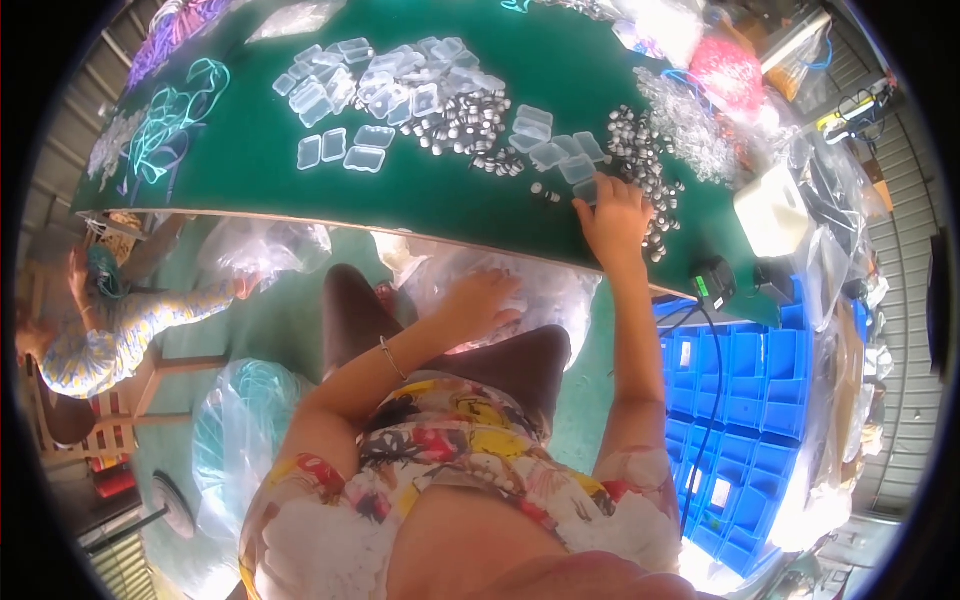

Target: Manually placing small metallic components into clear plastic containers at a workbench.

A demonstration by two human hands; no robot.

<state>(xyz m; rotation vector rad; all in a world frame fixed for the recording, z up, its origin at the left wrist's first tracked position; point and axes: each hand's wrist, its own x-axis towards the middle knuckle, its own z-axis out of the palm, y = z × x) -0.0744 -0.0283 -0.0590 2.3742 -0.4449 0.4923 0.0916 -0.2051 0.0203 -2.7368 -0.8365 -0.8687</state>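
Note:
On the green table my right hand (615,218) reaches in from the right, its thumb and forefinger closed about the edge of a small clear plastic case (586,188). Other clear cases (548,155) lie just beyond its fingertips, some with their lids opened out. Small black-and-white round pieces (628,135) are strewn past and beside this hand. Below the table edge, my left hand (480,302) rests over a clear plastic bag (555,290) near my lap. Its fingers are stretched out with nothing seen in them.
A heap of clear cases (420,75) and more round pieces (465,120) lie on the table (240,170). Teal cords (165,130) are at the left. Blue bins (740,400) and a black cable (718,370) stand right. Another person (100,340) sits at the left.

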